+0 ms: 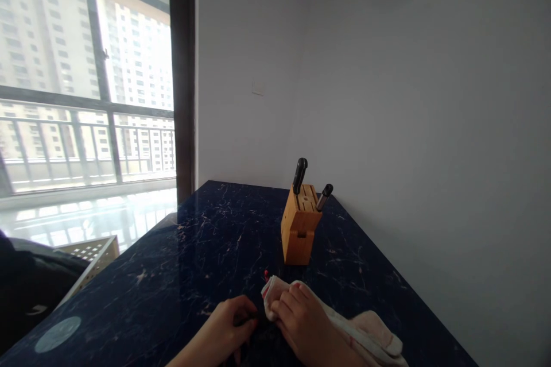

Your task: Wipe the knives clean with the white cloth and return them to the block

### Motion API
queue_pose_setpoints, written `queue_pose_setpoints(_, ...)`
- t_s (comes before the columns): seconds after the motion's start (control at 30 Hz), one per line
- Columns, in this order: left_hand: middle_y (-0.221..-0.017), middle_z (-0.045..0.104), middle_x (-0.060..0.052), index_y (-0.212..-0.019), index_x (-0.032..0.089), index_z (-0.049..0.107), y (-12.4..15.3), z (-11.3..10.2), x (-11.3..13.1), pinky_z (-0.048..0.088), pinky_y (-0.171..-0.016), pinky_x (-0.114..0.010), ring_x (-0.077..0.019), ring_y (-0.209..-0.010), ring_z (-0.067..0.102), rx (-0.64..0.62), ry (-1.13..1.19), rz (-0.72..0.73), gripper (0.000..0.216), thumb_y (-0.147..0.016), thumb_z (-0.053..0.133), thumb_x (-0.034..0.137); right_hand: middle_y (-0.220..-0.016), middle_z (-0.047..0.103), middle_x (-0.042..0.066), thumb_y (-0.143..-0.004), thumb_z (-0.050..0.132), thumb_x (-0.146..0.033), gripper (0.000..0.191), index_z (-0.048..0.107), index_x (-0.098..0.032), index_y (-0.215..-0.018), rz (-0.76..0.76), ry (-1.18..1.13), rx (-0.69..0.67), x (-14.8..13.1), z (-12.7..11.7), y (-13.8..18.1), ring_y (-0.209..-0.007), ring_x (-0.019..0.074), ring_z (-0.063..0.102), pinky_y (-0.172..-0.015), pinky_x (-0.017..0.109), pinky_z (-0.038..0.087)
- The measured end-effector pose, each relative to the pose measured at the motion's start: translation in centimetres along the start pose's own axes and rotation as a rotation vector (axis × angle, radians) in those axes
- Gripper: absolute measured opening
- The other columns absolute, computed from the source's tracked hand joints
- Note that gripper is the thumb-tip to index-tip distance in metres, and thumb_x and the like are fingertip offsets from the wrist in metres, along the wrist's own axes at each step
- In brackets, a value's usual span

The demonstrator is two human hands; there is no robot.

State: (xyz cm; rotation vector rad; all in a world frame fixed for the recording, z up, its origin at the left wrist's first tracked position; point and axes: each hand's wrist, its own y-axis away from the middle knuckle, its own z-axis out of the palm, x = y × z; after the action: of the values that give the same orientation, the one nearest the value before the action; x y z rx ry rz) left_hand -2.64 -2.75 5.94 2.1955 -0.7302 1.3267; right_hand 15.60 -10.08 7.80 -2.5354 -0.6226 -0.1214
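My right hand (303, 318) is closed on a white cloth (374, 329) with reddish trim, which looks like a towel. Part of the cloth bunches up around its fingers, and the rest trails to the right along the tabletop. A small red bit (266, 275) pokes out by the cloth's far end; its kind is unclear. To the left, my left hand (228, 324) has thumb and fingers curled together, and whatever they hold is dark and hard to make out. Just beyond both hands stands a wooden knife block (299, 235) with a black-handled knife (300, 174) and another dark-and-metal handle (325, 197) in it.
The dark blue marbled table (224, 240) reaches back to grey walls. A pale round patch (57, 334) marks its near left corner. On the left are a chair with a perforated light frame (97, 258), dark fabric (38, 281) over it, and a large window (86, 68).
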Motion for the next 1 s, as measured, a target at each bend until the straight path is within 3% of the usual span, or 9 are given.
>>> queue_pose_setpoints(0.27,-0.063,0.061,0.0,-0.09,0.013,0.058,-0.3,0.2,-0.7,0.035,-0.035,-0.016,-0.0081,-0.04,0.051,0.009,0.011,0.048,0.028,-0.073,0.045,0.032,-0.086,0.057,-0.001,-0.078,0.049,-0.016,0.019,0.048,-0.022,-0.096,-0.055,-0.039,-0.023,0.3,0.1,0.1,-0.087,0.016,0.049,-0.087,0.034,0.027)
queue_pose_setpoints(0.6,-0.069,0.064,0.0,-0.099,0.015,0.058,-0.1,0.0,-0.3,0.04,-0.041,-0.016,-0.0096,-0.046,0.056,0.051,-0.058,0.028,0.033,-0.072,0.045,0.029,-0.088,0.057,0.001,-0.075,0.05,-0.011,0.022,0.05,-0.022,-0.094,0.252,0.007,0.065,1.2,1.4,0.2,-0.078,0.0158,0.047,-0.069,0.03,0.031)
queue_pose_setpoints(0.73,-0.078,0.066,-0.002,-0.111,0.016,0.052,0.2,0.0,-0.1,0.039,-0.035,-0.017,-0.012,-0.044,0.058,0.041,-0.043,0.02,0.042,-0.074,0.043,0.033,-0.091,0.056,0.001,-0.077,0.048,-0.013,0.022,0.05,-0.022,-0.097,0.257,-0.059,0.037,0.7,1.1,0.0,-0.082,0.0166,0.047,-0.074,0.031,0.031)
queue_pose_setpoints(1.0,-0.076,0.063,-0.001,-0.1,0.017,0.056,-0.1,-0.2,0.1,0.036,-0.035,-0.017,-0.0084,-0.041,0.052,0.046,-0.079,0.047,0.034,-0.074,0.044,0.034,-0.093,0.057,0.001,-0.078,0.048,-0.012,0.023,0.049,-0.023,-0.098,0.294,-0.093,0.041,0.6,1.0,0.0,-0.086,0.0173,0.047,-0.078,0.032,0.029)
